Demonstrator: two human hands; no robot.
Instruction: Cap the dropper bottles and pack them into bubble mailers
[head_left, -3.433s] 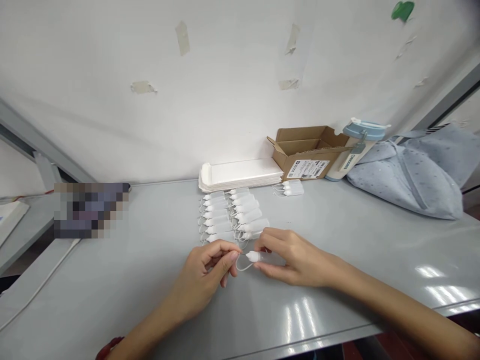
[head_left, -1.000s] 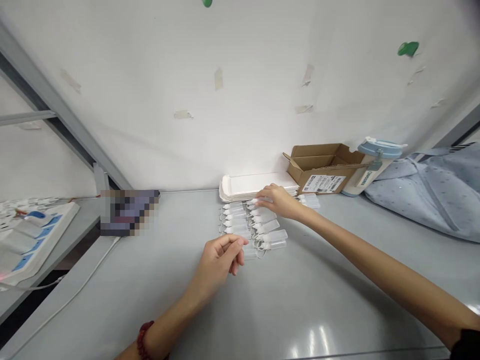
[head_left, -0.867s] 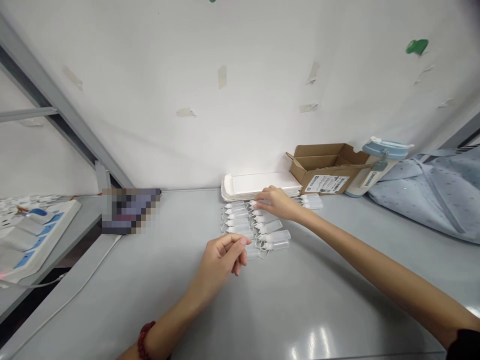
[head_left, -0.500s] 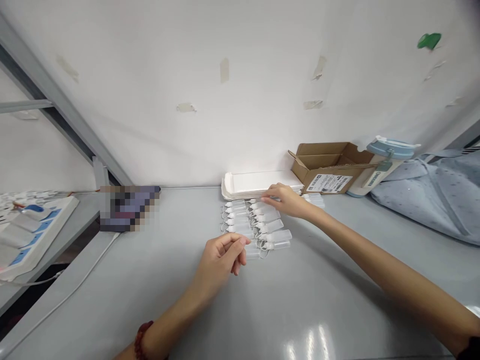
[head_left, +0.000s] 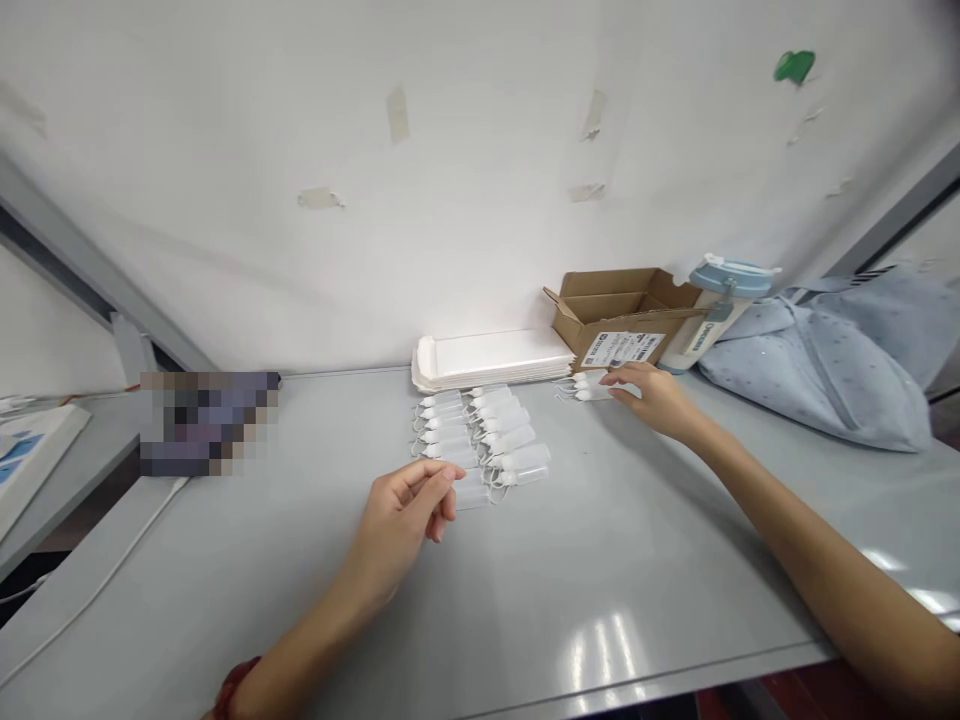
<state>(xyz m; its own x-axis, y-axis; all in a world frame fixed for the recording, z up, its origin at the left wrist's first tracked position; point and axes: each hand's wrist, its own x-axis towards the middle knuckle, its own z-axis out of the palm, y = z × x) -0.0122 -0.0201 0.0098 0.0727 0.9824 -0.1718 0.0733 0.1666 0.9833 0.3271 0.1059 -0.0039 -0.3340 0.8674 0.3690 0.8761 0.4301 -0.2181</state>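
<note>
Several small translucent dropper bottles (head_left: 517, 437) with white tips and looped cap straps lie in two columns on the grey table. My left hand (head_left: 409, 510) hovers at the near end of the left column, thumb against curled fingers. Nothing shows in its pinch; it partly covers the nearest bottles (head_left: 471, 495). Farther right, a small separate group of bottles (head_left: 589, 379) lies by the cardboard box. My right hand (head_left: 652, 397) has its thumb and fingertips around the end of the nearest bottle (head_left: 592, 394) in that group.
Behind the bottles, a stack of white trays (head_left: 495, 352) lies against the wall. An open cardboard box (head_left: 622, 320), a blue-lidded drinking bottle (head_left: 705, 325) and a light blue bag (head_left: 810, 380) stand to the right. At left are a blurred-out object (head_left: 214, 425) and a white cable (head_left: 112, 570).
My right hand has moved from the right column's far end rightward to the separate bottle group. My left hand keeps its pose near the left column. The camera view has turned right.
</note>
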